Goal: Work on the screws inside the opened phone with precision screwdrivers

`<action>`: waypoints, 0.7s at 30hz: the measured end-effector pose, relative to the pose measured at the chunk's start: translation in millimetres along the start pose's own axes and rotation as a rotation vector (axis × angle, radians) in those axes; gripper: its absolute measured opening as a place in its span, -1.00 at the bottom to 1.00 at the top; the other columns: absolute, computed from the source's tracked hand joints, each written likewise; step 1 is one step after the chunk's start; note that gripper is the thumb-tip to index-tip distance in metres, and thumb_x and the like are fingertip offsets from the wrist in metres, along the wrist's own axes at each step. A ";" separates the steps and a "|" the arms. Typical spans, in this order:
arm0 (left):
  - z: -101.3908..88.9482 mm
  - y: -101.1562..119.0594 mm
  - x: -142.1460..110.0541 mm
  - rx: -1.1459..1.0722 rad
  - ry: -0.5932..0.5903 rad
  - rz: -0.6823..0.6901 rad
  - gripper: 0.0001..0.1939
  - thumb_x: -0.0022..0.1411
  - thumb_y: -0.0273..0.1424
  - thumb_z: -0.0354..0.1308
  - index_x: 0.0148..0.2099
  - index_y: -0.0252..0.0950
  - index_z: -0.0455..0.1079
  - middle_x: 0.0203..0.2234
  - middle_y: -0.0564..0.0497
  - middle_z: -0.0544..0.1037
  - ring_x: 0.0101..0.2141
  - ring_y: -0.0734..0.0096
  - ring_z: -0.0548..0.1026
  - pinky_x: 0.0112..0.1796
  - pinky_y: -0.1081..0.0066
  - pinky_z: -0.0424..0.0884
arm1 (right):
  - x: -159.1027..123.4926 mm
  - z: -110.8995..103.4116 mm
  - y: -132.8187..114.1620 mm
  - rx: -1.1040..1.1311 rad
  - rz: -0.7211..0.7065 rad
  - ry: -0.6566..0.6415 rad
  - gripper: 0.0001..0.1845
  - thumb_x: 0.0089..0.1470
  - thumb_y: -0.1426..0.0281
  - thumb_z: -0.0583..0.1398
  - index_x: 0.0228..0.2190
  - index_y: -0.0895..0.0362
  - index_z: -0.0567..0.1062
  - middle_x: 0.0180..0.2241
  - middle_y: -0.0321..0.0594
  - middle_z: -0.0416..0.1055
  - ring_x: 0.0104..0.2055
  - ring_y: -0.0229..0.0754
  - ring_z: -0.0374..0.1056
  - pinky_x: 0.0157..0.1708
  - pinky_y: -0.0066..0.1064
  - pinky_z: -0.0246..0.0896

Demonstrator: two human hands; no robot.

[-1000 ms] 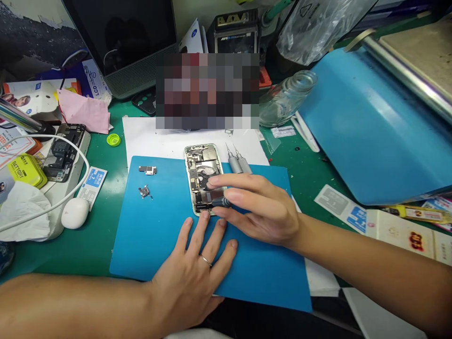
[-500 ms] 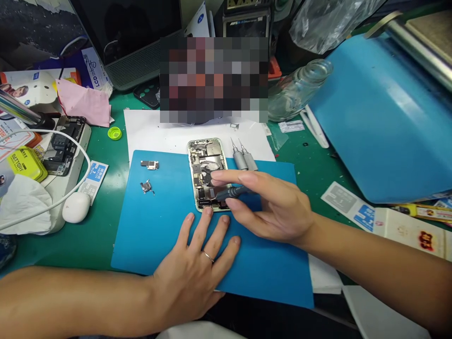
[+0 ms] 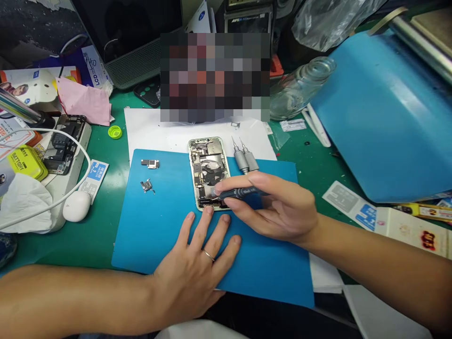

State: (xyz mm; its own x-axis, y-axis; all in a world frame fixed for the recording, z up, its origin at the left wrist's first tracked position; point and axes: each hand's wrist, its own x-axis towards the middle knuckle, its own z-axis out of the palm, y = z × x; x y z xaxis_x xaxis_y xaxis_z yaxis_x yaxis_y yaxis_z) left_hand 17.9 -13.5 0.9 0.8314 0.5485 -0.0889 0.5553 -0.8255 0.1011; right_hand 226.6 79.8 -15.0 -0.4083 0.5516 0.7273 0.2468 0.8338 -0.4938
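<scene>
An opened phone [image 3: 213, 165] lies on the blue mat [image 3: 155, 235], its boards and inner parts exposed. My left hand [image 3: 197, 259] rests flat on the mat with fingers spread, one fingertip against the phone's lower edge. My right hand [image 3: 278, 207] is closed around dark grey tweezers [image 3: 240, 192], pinched between thumb and fingers. Their fine tip points left, over the phone's bottom end; whether it touches a part I cannot tell. Two grey screwdrivers [image 3: 244, 156] lie just beyond the right hand. Left of the phone are a small metal-and-black part [image 3: 151, 164] and a small bracket-like part [image 3: 147, 185].
White paper [image 3: 148, 127] lies under the mat's far side. At the left stand a white cable [image 3: 83, 153], an earbud case [image 3: 76, 206] and another opened phone [image 3: 67, 143]. A glass jar [image 3: 300, 89] and a large blue sheet [image 3: 374, 122] are at the right.
My right index finger has come down onto the tweezers, closing the grip. The left hand and phone have stayed put; the view has shifted slightly.
</scene>
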 end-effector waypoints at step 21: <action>-1.3 -0.8 0.1 -0.002 -0.002 0.004 0.00 0.22 0.11 0.26 0.48 -0.37 0.08 0.46 -0.38 -0.02 0.42 -0.48 -0.08 0.28 -0.24 -0.13 | 0.1 0.6 0.5 -0.057 -0.018 -0.024 -0.16 0.20 0.61 0.24 0.39 0.01 0.09 -0.17 -0.11 0.66 -0.24 -0.10 0.64 -0.29 -0.32 0.66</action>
State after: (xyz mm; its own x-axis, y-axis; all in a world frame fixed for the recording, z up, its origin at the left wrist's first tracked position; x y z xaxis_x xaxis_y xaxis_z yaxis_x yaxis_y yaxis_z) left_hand 17.6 -12.6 2.2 0.8337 0.5449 -0.0903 0.5520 -0.8274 0.1039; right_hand 226.1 80.3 -15.5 -0.4339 0.5365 0.7238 0.2886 0.8438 -0.4524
